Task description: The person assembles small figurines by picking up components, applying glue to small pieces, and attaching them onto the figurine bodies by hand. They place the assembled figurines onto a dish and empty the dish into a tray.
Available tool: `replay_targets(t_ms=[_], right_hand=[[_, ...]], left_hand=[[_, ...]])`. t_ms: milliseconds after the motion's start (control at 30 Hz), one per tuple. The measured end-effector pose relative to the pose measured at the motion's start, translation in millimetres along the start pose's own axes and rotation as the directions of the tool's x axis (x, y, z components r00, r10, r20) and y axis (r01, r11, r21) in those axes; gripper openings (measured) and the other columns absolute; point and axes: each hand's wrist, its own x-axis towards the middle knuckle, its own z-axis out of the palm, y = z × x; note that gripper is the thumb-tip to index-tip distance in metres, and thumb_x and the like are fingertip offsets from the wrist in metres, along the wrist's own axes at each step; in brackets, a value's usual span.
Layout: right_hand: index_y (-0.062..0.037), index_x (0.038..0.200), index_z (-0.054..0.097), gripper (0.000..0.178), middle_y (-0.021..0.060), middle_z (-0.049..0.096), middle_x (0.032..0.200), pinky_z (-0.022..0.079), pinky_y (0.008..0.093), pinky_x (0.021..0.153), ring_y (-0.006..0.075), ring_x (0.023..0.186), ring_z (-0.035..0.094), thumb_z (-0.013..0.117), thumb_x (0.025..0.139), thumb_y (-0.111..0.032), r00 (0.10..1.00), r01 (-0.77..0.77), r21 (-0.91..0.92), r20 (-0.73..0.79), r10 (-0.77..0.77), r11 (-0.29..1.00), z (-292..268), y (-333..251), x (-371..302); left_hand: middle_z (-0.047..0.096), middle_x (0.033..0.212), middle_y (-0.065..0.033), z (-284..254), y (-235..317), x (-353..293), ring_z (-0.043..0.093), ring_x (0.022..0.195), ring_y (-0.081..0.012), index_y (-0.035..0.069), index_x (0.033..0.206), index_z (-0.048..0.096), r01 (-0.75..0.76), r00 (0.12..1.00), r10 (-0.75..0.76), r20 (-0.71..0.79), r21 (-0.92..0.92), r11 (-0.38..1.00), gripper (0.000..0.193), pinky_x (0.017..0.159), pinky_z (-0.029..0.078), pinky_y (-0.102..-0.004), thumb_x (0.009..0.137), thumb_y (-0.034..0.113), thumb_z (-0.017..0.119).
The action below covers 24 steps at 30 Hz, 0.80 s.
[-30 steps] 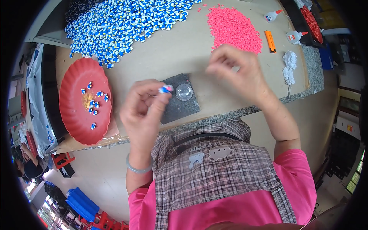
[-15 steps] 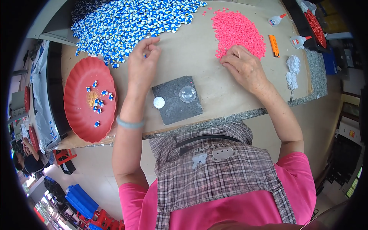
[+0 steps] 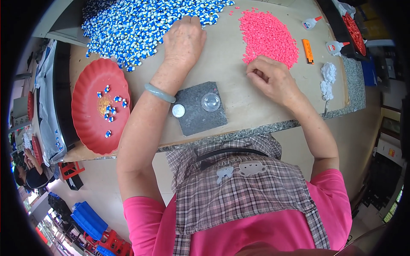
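Note:
Stretched forward over a heap of small blue-and-white pieces [image 3: 132, 30], my left hand [image 3: 184, 40] has its back up and its fingertips hidden among them. My right hand [image 3: 271, 79] is closed in a pinch at the lower edge of a pile of small pink pieces [image 3: 269, 36]. Whatever its fingertips hold, if anything, is too small to make out. Between my forearms lies a dark square slab [image 3: 198, 119], bearing a small clear round dish [image 3: 210, 102] and, at its left edge, a white round disc [image 3: 178, 111].
A red scalloped tray [image 3: 92, 134] with several blue-and-white figures stands at left. Farther right lie an orange box-cutter-like tool [image 3: 307, 51], two red-tipped glue bottles [image 3: 311, 22] and crumpled white tissue [image 3: 327, 81]. A granite edge [image 3: 273, 128] borders the table nearest me.
My left hand has moved forward and right, from beside the blue-and-white heap to its near edge. My right hand has drawn slightly back from the pink pile, still pinched.

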Motion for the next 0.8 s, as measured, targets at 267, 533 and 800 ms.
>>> replay_targets(t_ms=[267,533,800], right_hand=[[-0.0004,0.095,0.064,0.006,0.0058,0.067,0.084,0.054,0.0222,0.064,0.01,0.071,0.064,0.065,0.09,-0.003,0.892,-0.442,0.853,0.383,0.241,0.279,0,-20,2],[0.0014,0.101,0.066,0.011,0.0078,0.069,0.086,0.056,0.025,0.067,0.0121,0.075,0.067,0.061,0.093,-0.004,0.853,-0.517,0.82,0.473,0.22,0.245,5,-29,5],[-0.0014,0.098,0.064,0.007,0.0044,0.066,0.09,0.054,0.0252,0.072,0.0106,0.079,0.065,0.061,0.093,-0.005,0.881,-0.466,0.857,0.425,0.208,0.22,16,-33,7]], left_hand=[[0.063,0.088,-0.0156,4,1,-4,0.065,0.085,-0.0322,0.001,0.088,0.06,-0.153,0.987,0.152,-0.041,-0.001,0.988,0.016,0.074,0.055,-0.0432,0.078,0.012,0.065],[0.062,0.09,-0.0203,0,-7,-16,0.064,0.09,-0.0358,-0.001,0.091,0.064,-0.061,0.996,0.073,0.049,-0.221,0.973,0.016,0.079,0.054,-0.045,0.08,0.01,0.066],[0.064,0.084,-0.0103,-44,-19,-39,0.061,0.076,-0.019,0.0,0.097,0.066,0.21,0.976,-0.208,0.064,-0.54,0.815,0.02,0.071,0.049,-0.0318,0.086,0.016,0.071]])
